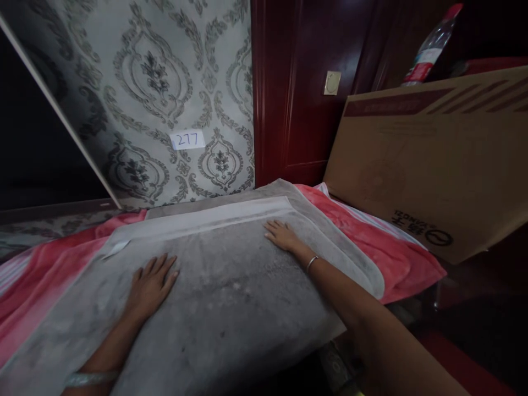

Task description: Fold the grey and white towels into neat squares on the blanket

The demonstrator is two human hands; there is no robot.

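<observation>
A grey plush towel point(231, 275) with a paler band along its far edge lies spread out before me, folded over so that a second grey layer shows at the back and right. My left hand point(150, 286) rests flat on its left part, fingers apart and palm down. Farther right and nearer the pale band, my right hand point(282, 235) also lies flat on the cloth. Neither hand grips anything. A small white label point(116, 248) sticks up at the towel's far left corner.
Beneath the towel is a pink and red cloth point(371, 242). Behind stands a patterned wall with a paper card point(187, 139) reading 277, beside a dark red door panel point(289, 110). A large cardboard box point(433, 159) leans at right, near a plastic bottle point(431, 49). A dark screen point(41, 148) stands left.
</observation>
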